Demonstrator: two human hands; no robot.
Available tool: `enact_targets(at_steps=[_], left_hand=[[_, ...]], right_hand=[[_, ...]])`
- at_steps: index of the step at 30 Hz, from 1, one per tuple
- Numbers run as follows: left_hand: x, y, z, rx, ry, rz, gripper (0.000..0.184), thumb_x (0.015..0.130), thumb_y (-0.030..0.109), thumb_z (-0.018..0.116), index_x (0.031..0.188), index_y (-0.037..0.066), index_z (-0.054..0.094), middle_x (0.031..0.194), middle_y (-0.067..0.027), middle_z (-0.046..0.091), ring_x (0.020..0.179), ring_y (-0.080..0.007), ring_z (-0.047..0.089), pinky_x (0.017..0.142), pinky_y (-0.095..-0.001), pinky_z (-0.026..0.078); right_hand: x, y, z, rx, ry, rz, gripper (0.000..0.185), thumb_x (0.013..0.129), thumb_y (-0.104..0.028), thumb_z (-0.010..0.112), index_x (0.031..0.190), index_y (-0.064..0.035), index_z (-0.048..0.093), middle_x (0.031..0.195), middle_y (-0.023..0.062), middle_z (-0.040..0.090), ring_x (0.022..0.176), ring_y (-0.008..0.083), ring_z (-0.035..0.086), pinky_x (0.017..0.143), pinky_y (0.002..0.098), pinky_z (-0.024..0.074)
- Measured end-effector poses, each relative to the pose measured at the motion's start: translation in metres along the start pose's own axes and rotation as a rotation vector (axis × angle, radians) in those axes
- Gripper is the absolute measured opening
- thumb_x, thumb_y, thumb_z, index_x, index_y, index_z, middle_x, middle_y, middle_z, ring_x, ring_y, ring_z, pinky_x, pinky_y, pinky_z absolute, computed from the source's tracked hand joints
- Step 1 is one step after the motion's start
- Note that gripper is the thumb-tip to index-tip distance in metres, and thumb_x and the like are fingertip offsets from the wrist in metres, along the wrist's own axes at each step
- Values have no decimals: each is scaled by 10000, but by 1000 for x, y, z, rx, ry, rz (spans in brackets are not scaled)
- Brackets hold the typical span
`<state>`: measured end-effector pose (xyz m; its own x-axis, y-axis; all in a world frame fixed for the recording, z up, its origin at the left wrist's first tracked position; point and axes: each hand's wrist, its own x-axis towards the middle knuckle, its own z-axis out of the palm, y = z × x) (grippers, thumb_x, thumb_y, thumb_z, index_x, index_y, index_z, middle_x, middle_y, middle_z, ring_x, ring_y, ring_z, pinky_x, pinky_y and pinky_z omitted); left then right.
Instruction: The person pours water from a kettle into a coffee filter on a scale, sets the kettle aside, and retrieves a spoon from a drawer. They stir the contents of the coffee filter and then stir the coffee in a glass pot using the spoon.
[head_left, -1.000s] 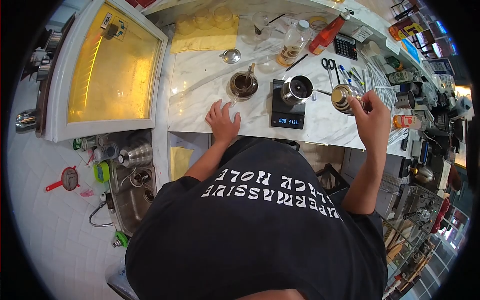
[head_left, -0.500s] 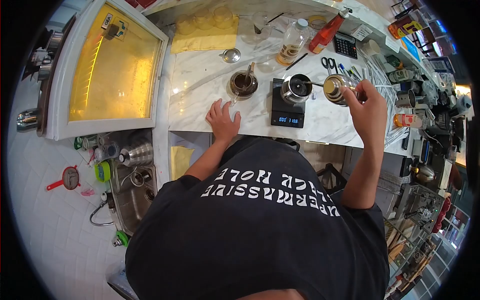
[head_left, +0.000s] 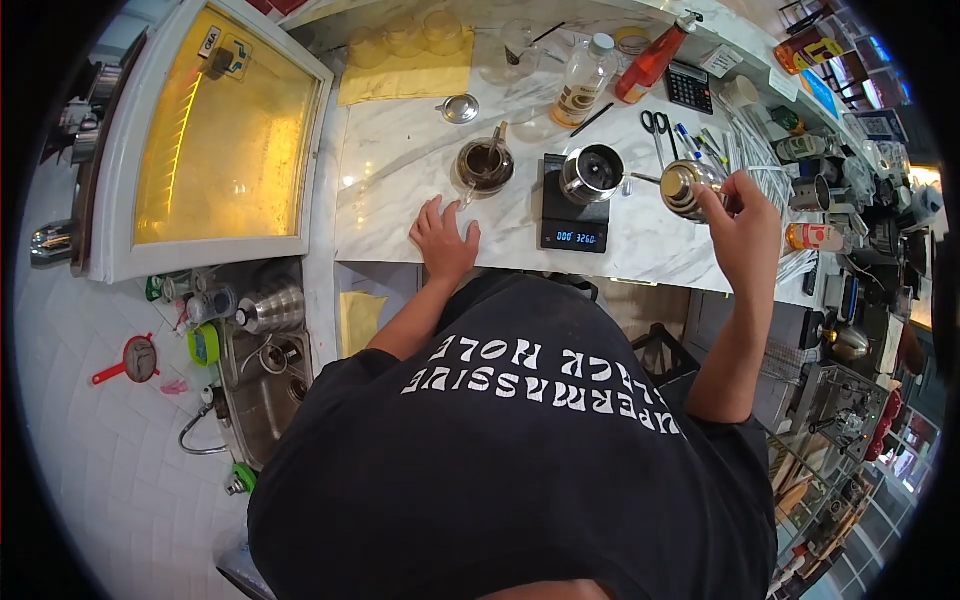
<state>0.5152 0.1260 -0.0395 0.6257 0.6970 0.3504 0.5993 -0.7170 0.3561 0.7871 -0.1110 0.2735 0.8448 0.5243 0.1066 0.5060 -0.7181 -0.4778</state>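
My right hand (head_left: 745, 225) is closed on the handle of a metal kettle (head_left: 685, 190), held above the counter. The kettle's thin spout points left, its tip just right of a metal cup (head_left: 592, 174) with dark contents. That cup stands on a black scale (head_left: 574, 235) whose display reads about 326. My left hand (head_left: 444, 242) lies on the marble counter (head_left: 380, 215) with its fingers spread. Just beyond those fingers sits a glass pot (head_left: 485, 166) of dark liquid, with a stick-like thing in it.
Behind stand a clear bottle (head_left: 585, 82), a red bottle (head_left: 655, 62) and a calculator (head_left: 690, 87). Scissors (head_left: 657, 130) and pens lie near the kettle. Several glasses rest on a yellow cloth (head_left: 405, 82). At left are an open glass door (head_left: 220, 140) and a sink (head_left: 262, 405).
The kettle first moved left toward the metal cup, then back to the right. The scale's reading rose from about 313 to about 326. My left hand stayed where it was.
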Motion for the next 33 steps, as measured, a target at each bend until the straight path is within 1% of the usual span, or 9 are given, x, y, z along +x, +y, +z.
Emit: enact_targets(at_steps=[3, 7, 15, 25, 33], left_hand=[[0, -1, 0, -5, -10, -7, 523, 831, 326, 766, 1284, 99, 633, 1450, -168, 513, 1384, -386, 433, 1129, -555, 293], [0, -1, 1, -12, 5, -3, 519, 830, 321, 766, 1279, 98, 634, 1448, -169, 513, 1384, -383, 433, 1127, -556, 295], [1, 0, -2, -20, 0, -5, 515, 829, 319, 767, 1276, 99, 638, 1437, -168, 519, 1390, -379, 432, 1127, -555, 296], [1, -1, -1, -21, 4, 0, 534, 837, 324, 770, 1294, 89, 624, 1448, -171, 509, 1383, -368, 436, 1113, -542, 290], [0, -1, 1, -23, 6, -15, 519, 821, 327, 770, 1275, 114, 638, 1439, -155, 519, 1389, -371, 436, 1125, -558, 297]], right_hand=[[-5, 0, 4, 23, -9, -2, 369, 888, -300, 802, 835, 3, 598, 609, 129, 583, 528, 243, 536, 550, 394, 416], [-5, -5, 9, 71, -10, -12, 370, 886, -302, 804, 831, 1, 601, 605, 126, 584, 524, 246, 535, 549, 394, 420], [9, -16, 7, 33, 22, -27, 375, 899, -320, 792, 845, 2, 608, 622, 125, 597, 539, 244, 542, 562, 389, 426], [8, -2, 2, 19, 27, -6, 370, 906, -306, 790, 844, 5, 598, 610, 124, 578, 535, 217, 522, 547, 388, 403], [-2, -3, 17, 0, -42, 10, 375, 887, -310, 805, 843, 1, 600, 618, 141, 590, 534, 272, 538, 556, 408, 422]])
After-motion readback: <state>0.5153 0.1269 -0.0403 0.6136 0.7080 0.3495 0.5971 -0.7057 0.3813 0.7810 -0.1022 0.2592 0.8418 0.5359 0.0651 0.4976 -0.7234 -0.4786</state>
